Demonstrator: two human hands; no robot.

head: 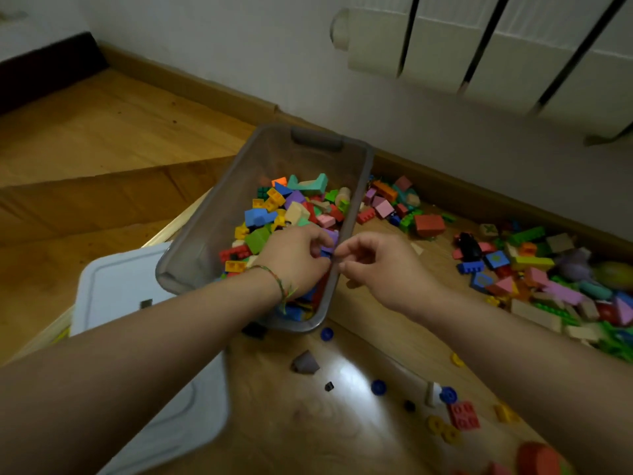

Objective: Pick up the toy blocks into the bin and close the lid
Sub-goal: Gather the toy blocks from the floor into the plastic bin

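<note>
Two curled hands: left hand (pixel 295 260) inside bin (pixel 205 234), right hand (pixel 382 267) just outside.

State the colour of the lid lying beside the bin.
The lid is white; the head view shows it best.

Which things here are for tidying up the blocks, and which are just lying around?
For the job: bin, blocks in the bin, blocks on the floor, white lid, left hand, right hand.
Just there: radiator, skirting board, wristband.
</note>
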